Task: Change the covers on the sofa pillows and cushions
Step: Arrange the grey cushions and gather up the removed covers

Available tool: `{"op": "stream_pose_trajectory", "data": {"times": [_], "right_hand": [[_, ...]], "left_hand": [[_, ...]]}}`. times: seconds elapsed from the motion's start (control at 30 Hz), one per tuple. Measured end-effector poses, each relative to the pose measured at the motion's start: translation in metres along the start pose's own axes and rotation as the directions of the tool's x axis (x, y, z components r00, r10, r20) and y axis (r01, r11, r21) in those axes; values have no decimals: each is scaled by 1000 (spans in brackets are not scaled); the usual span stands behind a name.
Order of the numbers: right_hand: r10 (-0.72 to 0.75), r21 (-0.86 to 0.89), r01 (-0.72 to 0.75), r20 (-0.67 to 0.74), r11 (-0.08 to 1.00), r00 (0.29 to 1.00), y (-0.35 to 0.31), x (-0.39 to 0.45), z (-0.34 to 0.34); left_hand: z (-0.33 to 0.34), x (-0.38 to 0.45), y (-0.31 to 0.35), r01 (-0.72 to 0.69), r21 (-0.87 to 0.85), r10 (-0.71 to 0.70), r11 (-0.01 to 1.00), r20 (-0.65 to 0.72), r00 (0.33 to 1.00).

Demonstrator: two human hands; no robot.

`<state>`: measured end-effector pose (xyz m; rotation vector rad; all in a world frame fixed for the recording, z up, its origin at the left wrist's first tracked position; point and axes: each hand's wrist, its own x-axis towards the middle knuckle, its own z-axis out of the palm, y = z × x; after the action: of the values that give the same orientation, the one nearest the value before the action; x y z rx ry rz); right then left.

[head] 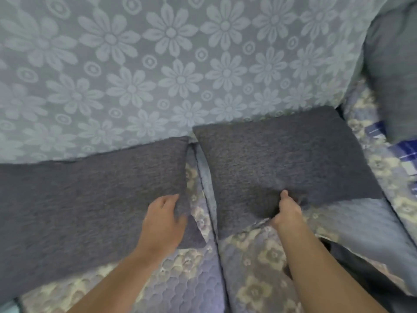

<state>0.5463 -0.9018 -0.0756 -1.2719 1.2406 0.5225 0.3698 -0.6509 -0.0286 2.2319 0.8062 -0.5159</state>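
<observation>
Two dark grey cushions lie side by side on the sofa seat. The left cushion (pixel 90 199) stretches to the left edge of view; my left hand (pixel 163 220) rests on its near right corner with fingers spread over the fabric. The right cushion (pixel 282 159) lies beside it; my right hand (pixel 287 211) pinches its near edge, thumb on top and fingers tucked under the cover. Behind both rises the sofa back (pixel 158 64), covered in pale blue fabric with a daisy pattern.
The seat cushions (pixel 252 263) wear a quilted lilac cover with cream flowers, split by a seam between my arms. A grey pillow (pixel 392 82) leans at the right corner above a blue checked cloth (pixel 406 152). Dark fabric (pixel 352 263) lies at the lower right.
</observation>
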Motion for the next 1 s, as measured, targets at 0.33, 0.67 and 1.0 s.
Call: {"op": "stream_pose_trajectory", "data": {"times": [0.33,0.67,1.0], "right_hand": [[-440,-257,454,116,853,891,44,-129,-29],[-457,-747,530,338,401,823,153,-177,-44],[-199,-418,253,169,873,965,92,-4,-26]], "left_hand": [[-32,-19,86,120,-767,-125,631,52,991],[-145,-98,-165,325,-283,-412,902,-347,842],[-119,-66,-99,59,-318,-213,946,-475,854]]}}
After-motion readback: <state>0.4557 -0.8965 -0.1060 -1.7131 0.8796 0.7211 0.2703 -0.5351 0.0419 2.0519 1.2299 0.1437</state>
